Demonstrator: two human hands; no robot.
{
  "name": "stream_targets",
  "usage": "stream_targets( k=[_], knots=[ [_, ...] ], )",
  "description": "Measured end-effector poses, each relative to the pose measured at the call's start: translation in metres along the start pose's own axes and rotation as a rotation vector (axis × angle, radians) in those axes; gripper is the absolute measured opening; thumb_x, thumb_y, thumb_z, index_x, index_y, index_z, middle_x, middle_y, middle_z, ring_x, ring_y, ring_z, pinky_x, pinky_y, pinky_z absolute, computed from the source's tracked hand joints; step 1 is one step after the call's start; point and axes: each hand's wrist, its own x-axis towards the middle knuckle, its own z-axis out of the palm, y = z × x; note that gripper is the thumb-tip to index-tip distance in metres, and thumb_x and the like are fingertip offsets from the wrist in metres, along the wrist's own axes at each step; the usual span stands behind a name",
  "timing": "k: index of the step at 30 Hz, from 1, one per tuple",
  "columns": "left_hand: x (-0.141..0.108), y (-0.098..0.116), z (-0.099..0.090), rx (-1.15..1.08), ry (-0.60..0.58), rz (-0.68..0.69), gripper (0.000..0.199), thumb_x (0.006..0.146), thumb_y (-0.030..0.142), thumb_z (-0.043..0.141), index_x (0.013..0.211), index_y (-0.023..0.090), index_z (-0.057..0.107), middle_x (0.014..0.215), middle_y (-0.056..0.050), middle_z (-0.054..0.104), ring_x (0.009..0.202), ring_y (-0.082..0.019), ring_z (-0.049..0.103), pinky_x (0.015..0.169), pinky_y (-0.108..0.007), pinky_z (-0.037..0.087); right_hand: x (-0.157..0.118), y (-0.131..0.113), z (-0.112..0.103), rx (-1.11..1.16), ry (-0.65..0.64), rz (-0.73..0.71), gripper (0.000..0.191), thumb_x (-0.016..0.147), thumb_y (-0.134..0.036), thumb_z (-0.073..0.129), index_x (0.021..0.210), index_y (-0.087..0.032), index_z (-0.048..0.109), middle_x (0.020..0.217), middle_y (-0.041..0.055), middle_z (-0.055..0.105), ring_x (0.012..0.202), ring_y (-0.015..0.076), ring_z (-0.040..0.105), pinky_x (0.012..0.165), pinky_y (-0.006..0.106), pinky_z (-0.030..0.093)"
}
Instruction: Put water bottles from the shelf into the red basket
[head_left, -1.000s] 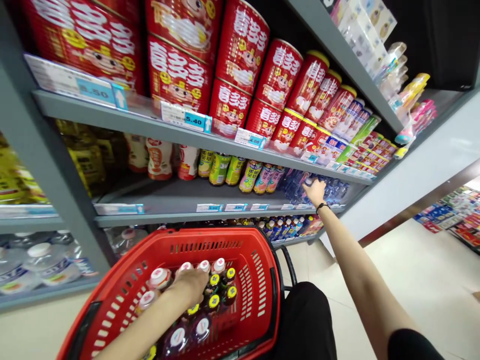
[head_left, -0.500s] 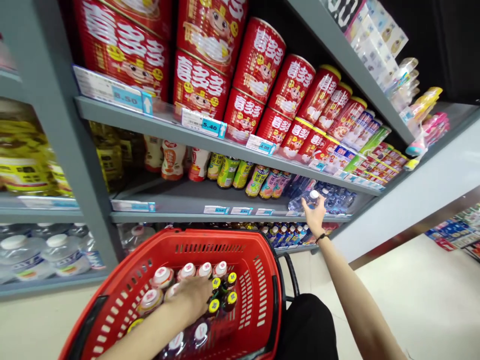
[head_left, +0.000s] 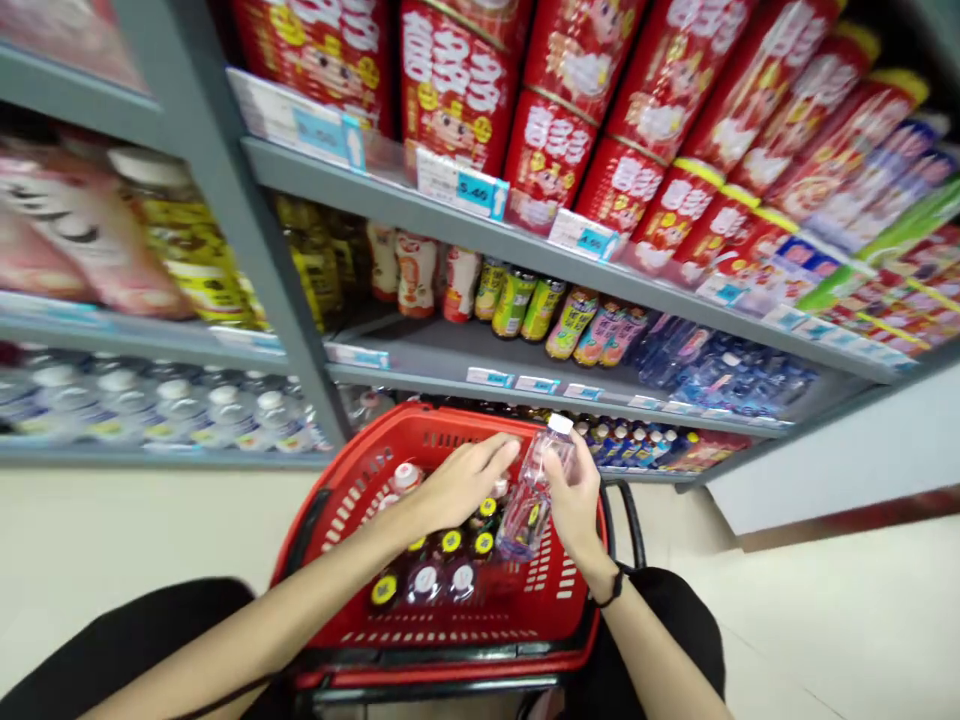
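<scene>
Head view: the right hand (head_left: pixel 576 503) was closed around a clear plastic water bottle (head_left: pixel 531 500), which tilted above the red plastic shopping basket (head_left: pixel 442 425) with its white cap (head_left: pixel 560 424) uppermost. The left hand (head_left: pixel 465 485) was open and held nothing, its fingers (head_left: pixel 499 452) spread just beside the bottle. The bottle looked likely to handle light but slick, its thin wall giving under a squeeze (the middle or the neck below the cap seemed the surest hold). Inside the basket were four yellow-capped bottles (head_left: pixel 451 541), two white-topped dark bottles (head_left: pixel 425 580) and at least one red-and-white-capped bottle (head_left: pixel 406 477); the hands may have hidden others. Beyond the basket, a grey shelf (head_left: pixel 480 378) carried rows of blue-tinted water bottles (head_left: pixel 720 370).
</scene>
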Motion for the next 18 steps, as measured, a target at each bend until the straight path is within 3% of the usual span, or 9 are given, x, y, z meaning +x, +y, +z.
stream_targets(
  k=[3, 5, 8, 11, 13, 15, 18],
  knots=[
    [-0.004, -0.003, 0.006, -0.111, 0.019, 0.021, 0.047, 0.099, 0.054, 0.044, 0.117, 0.018, 0.068, 0.102, -0.006, 0.077, 0.093, -0.023, 0.07, 0.082, -0.031, 0.051, -0.017, 0.009, 0.009, -0.017, -0.213, -0.034, 0.051, 0.091, -0.04, 0.067, 0.138, -0.02, 0.061, 0.132, 0.0108, 0.069, 0.12, 0.0266, 0.066, 0.108, 0.041, 0.051],
    [-0.007, -0.005, 0.012, -0.118, 0.004, 0.028, 0.039, 0.091, 0.048, 0.058, 0.109, 0.016, 0.069, 0.097, -0.006, 0.076, 0.085, -0.022, 0.069, 0.076, -0.03, 0.051, -0.024, 0.012, 0.011, -0.026, -0.28, -0.057, 0.05, 0.09, -0.032, 0.067, 0.139, -0.021, 0.061, 0.135, 0.0103, 0.068, 0.12, 0.0269, 0.066, 0.109, 0.043, 0.05],
    [-0.011, -0.005, 0.018, -0.135, 0.0, 0.03, 0.029, 0.082, 0.037, 0.069, 0.1, 0.015, 0.071, 0.09, -0.004, 0.076, 0.08, -0.021, 0.068, 0.071, -0.029, 0.05, -0.033, 0.014, 0.011, -0.045, -0.28, -0.048, 0.055, 0.084, -0.025, 0.069, 0.138, -0.021, 0.059, 0.135, 0.0111, 0.067, 0.119, 0.0278, 0.066, 0.108, 0.045, 0.051],
    [-0.014, -0.003, 0.021, -0.241, 0.011, 0.033, 0.029, 0.083, 0.037, 0.071, 0.103, 0.016, 0.073, 0.095, -0.003, 0.078, 0.086, -0.021, 0.07, 0.075, -0.029, 0.052, -0.037, 0.015, 0.011, 0.049, -0.232, 0.002, 0.061, 0.079, -0.023, 0.074, 0.137, -0.022, 0.051, 0.126, 0.0108, 0.068, 0.114, 0.0269, 0.067, 0.102, 0.044, 0.054],
    [-0.013, -0.002, 0.019, -0.339, 0.027, 0.037, 0.029, 0.083, 0.038, 0.073, 0.103, 0.016, 0.074, 0.096, -0.004, 0.078, 0.087, -0.021, 0.07, 0.077, -0.029, 0.053, -0.037, 0.016, 0.01, 0.169, -0.232, 0.033, 0.065, 0.078, -0.025, 0.077, 0.135, -0.024, 0.046, 0.119, 0.0087, 0.068, 0.11, 0.0254, 0.068, 0.099, 0.042, 0.055],
    [-0.01, -0.002, 0.014, -0.458, 0.09, 0.036, 0.03, 0.083, 0.038, 0.075, 0.103, 0.016, 0.073, 0.098, -0.005, 0.078, 0.088, -0.02, 0.07, 0.079, -0.03, 0.054, -0.035, 0.018, 0.009, 0.263, -0.312, 0.107, 0.062, 0.081, -0.032, 0.079, 0.133, -0.026, 0.045, 0.117, 0.0072, 0.068, 0.108, 0.0246, 0.068, 0.095, 0.04, 0.057],
    [0.0, -0.004, -0.001, -0.588, 0.3, -0.048, 0.036, 0.079, 0.041, 0.079, 0.103, 0.014, 0.074, 0.1, -0.007, 0.078, 0.089, -0.02, 0.07, 0.083, -0.031, 0.055, -0.03, 0.021, 0.008, 0.375, -0.501, 0.35, 0.047, 0.091, -0.054, 0.069, 0.124, -0.024, 0.054, 0.108, 0.0071, 0.071, 0.092, 0.0241, 0.072, 0.077, 0.038, 0.061]
  ],
)
